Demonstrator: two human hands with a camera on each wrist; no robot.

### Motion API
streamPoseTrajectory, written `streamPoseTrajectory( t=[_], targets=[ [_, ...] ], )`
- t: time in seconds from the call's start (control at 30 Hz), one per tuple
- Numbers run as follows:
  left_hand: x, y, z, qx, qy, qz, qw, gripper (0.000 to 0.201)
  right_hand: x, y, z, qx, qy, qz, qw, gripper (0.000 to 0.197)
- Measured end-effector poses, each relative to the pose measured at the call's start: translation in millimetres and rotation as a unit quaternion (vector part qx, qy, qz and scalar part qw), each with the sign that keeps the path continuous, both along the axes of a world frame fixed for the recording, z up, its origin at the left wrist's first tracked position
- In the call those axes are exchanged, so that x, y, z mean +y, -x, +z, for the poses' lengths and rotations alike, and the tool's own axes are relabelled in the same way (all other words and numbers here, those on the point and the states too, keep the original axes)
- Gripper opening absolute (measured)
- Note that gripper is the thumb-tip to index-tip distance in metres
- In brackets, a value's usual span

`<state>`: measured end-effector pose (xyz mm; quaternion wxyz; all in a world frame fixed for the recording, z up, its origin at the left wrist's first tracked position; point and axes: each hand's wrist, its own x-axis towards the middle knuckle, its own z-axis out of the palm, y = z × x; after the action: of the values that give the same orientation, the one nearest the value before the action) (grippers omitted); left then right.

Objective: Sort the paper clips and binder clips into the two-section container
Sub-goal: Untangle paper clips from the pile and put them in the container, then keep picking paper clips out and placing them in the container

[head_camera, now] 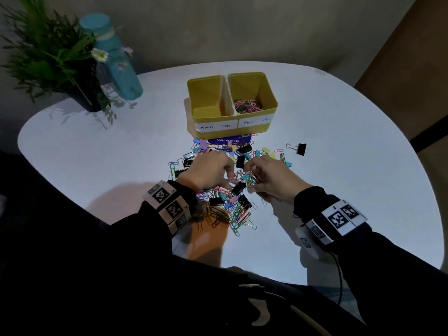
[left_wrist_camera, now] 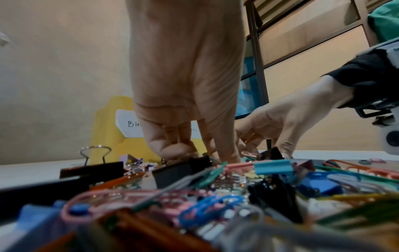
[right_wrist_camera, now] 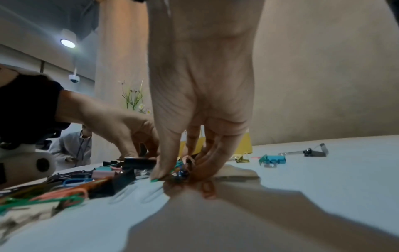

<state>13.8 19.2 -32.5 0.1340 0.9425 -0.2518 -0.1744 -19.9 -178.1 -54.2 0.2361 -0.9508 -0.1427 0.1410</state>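
Note:
A yellow two-section container (head_camera: 270, 93) stands at mid-table, its labels reading "Binder Clips" on the left and "Paper Clips" on the right. Coloured paper clips (head_camera: 247, 106) lie in the right section; the left looks bare. A mixed pile of paper clips and binder clips (head_camera: 230, 204) spreads in front of it. My left hand (head_camera: 228, 177) reaches down into the pile, three fingers curled, thumb and forefinger tips (left_wrist_camera: 226, 158) meeting at a pink paper clip. My right hand (head_camera: 252, 180) pinches a small bunch of paper clips (right_wrist_camera: 183, 168) just above the table.
One black binder clip (head_camera: 299, 148) lies apart, right of the pile. A purple card (head_camera: 228, 141) pokes out from under the container. A potted plant (head_camera: 48, 57) and a teal bottle (head_camera: 114, 59) stand at the far left. A person (right_wrist_camera: 73, 148) stands in the background.

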Motion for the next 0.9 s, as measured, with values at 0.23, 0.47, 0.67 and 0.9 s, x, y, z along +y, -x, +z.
streamPoseTrajectory(
  t=[0.23,0.47,0.67,0.9],
  targets=[
    [1.7,-6.0,-0.3,0.028,0.038,0.008,0.999,0.025,4.0,-1.2,-2.4,0.019,-0.059,-0.11,0.992,0.04],
    [10.9,-13.7,7.7,0.089,0.199,0.078,0.973,0.023,-5.5,-8.8,1.3,0.045,-0.096,-0.15,0.983,0.011],
    [12.9,-3.8,17.8,0.052,0.271,0.117,0.954,0.014,-24.8,-10.5,10.9,-0.014,-0.153,-0.191,0.97,0.013],
    [32.0,7.0,21.0,0.063,0.11,-0.006,0.992,0.019,-2.2,7.8,21.4,0.022,-0.141,-0.093,0.985,0.012]
  ],
)
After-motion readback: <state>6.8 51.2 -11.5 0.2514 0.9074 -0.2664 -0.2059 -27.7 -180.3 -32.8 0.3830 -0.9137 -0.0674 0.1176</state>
